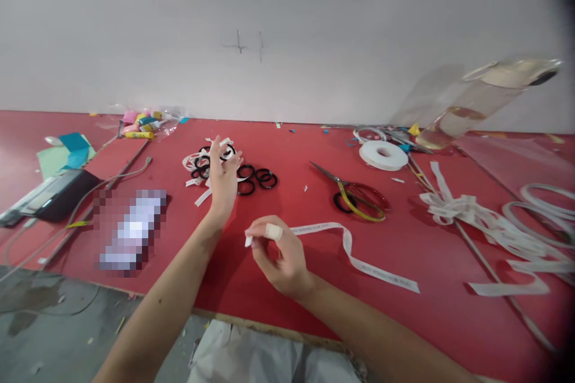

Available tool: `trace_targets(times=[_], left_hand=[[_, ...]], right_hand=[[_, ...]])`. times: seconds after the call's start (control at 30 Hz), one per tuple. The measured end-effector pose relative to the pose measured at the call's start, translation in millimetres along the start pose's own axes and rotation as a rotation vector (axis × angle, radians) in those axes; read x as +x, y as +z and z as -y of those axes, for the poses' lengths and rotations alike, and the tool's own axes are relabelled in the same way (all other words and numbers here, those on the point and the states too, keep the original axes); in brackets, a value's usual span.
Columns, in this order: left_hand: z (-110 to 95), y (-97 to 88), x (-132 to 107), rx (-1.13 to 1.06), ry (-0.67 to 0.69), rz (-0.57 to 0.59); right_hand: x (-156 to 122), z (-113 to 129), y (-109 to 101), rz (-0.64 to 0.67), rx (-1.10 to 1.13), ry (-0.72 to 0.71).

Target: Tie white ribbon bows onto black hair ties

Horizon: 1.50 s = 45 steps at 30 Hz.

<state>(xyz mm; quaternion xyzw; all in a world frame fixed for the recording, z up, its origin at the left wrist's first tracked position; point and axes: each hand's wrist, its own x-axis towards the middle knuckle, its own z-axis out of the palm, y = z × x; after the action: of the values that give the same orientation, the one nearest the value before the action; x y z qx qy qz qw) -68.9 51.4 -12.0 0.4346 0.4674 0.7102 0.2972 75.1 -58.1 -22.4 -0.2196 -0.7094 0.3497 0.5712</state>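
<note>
My left hand (223, 176) is over a pile of black rings and white ribbon pieces, its fingers apart and nothing seen in them. Several loose black rings (266, 178) lie just right of that hand. Nearer to me, my right hand (281, 254) pinches a white printed ribbon (345, 242), whose short end pokes out at the fingertips. The ribbon's long end trails rightward in a wave across the red table (305, 317). Beyond the right hand rest scissors (354, 198) with yellow and red handles, blades partly apart, and a black ring under the handles.
A white tape roll (383, 155) and a tilted clear bottle (485, 99) stand toward the back right. Tangled white ribbon (476, 215) lies at right. On the left are a blurred-out phone (135, 230), a black device (63, 194) with cables, and a bag of colourful pieces (144, 122).
</note>
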Motion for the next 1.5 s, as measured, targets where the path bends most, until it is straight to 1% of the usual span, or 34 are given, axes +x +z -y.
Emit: trace_targets(times=[0.07,0.1,0.13,0.17,0.23,0.27,0.33,0.43,0.5,0.57,0.63,0.7,0.83,0.87,0.93,0.97,1.0,1.03,1.1,1.13,1.23,1.27,1.3,1.37,1.5], left_hand=[[1,1.4,-1,0.015,-0.038,0.011],[1,2.4,-2,0.026,-0.046,0.044],[0,3.9,-4,0.028,-0.057,0.107],[-2,5.9,-7,0.006,-0.082,0.199],[-5,11.5,-14,-0.073,-0.174,0.423],[-6,14.6,-19,-0.095,-0.224,0.518],[-8,20.1,-28,-0.056,-0.304,0.692],[-8,24.0,-36,0.009,-0.389,0.868],[-8,23.6,-37,0.042,-0.392,0.917],[-9,21.7,-35,0.048,-0.387,0.919],[-10,19.7,-32,0.006,-0.411,0.897],[-11,18.1,-30,-0.058,-0.449,0.896],[-18,16.3,-31,-0.144,-0.497,0.933],[-20,16.1,-31,-0.146,-0.511,0.944],[-24,15.9,-32,-0.136,-0.548,0.966],[-25,16.0,-32,-0.131,-0.56,0.974],[-27,16.2,-33,-0.126,-0.564,0.98],[-27,16.4,-33,-0.119,-0.56,0.984],[-27,16.9,-33,-0.1,-0.541,0.982],[-26,17.2,-33,-0.089,-0.537,0.975],[-22,18.2,-32,-0.041,-0.541,0.935],[-20,18.5,-31,-0.022,-0.537,0.915],[-18,18.7,-31,-0.003,-0.529,0.892],[-14,18.6,-30,0.025,-0.509,0.849],[-8,18.0,-29,0.059,-0.427,0.808]], right_hand=[[0,-2,0,-0.088,0.058,0.098],[1,-4,0,-0.134,0.097,0.154],[1,-7,0,-0.177,0.138,0.204],[3,-9,0,-0.216,0.178,0.245],[6,-13,-3,-0.282,0.234,0.289],[9,-15,-5,-0.315,0.239,0.294],[15,-19,-12,-0.381,0.209,0.281],[27,-25,-25,-0.5,0.127,0.279],[33,-31,-35,-0.588,0.077,0.287],[40,-41,-46,-0.684,0.043,0.278],[45,-52,-59,-0.76,0.001,0.248],[49,-66,-76,-0.854,-0.023,0.208],[54,-92,-117,-1.043,-0.084,0.165],[54,-96,-127,-1.08,-0.127,0.156],[54,-100,-143,-1.106,-0.24,0.141],[54,-100,-147,-1.1,-0.299,0.131],[53,-99,-148,-1.059,-0.351,0.123],[52,-96,-147,-0.999,-0.392,0.117],[50,-88,-137,-0.825,-0.434,0.107],[48,-83,-129,-0.703,-0.436,0.119],[41,-70,-102,-0.226,-0.329,0.158],[39,-66,-94,-0.101,-0.306,0.164],[37,-64,-88,-0.039,-0.292,0.158],[34,-60,-79,0.011,-0.311,0.125],[35,-60,-75,0.005,-0.462,0.018]])
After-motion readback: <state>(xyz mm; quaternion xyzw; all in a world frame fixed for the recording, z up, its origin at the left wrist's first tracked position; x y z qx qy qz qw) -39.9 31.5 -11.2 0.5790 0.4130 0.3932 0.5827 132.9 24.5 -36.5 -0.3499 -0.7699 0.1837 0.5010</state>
